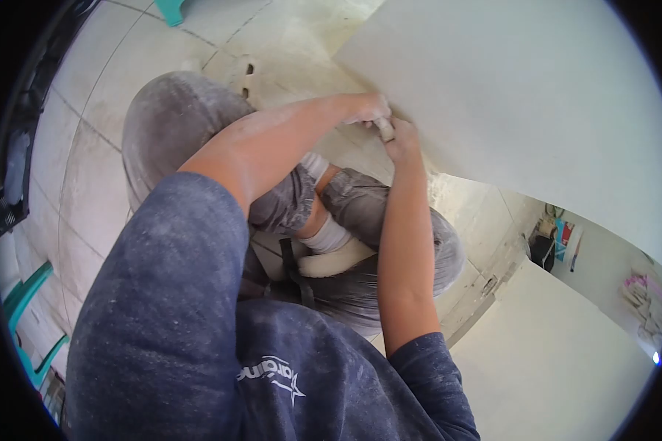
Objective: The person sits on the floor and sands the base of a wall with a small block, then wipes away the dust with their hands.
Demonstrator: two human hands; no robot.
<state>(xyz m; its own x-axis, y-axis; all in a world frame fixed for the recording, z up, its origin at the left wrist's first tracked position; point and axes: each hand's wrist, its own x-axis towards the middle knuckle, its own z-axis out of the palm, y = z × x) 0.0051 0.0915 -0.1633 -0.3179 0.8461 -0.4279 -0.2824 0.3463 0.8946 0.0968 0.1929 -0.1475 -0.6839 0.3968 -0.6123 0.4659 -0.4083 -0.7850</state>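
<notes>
My left hand (370,109), dusted white, reaches across from the left with bent fingers closed. My right hand (402,141) is close beside it, also closed, with the fingers curled. Between the two hands shows a small pale, stubby piece (385,130); I cannot tell what it is. Both hands are right at the lower edge of a large smooth white panel (522,88), which rises to the right. The fingertips are partly hidden behind the hands.
Pale, dusty floor tiles (95,95) spread around my bent knees. Green plastic stools (28,294) stand at the left edge, and another green leg (171,11) shows at the top. A second pale panel (544,353) is at lower right, near a dark bag (543,251).
</notes>
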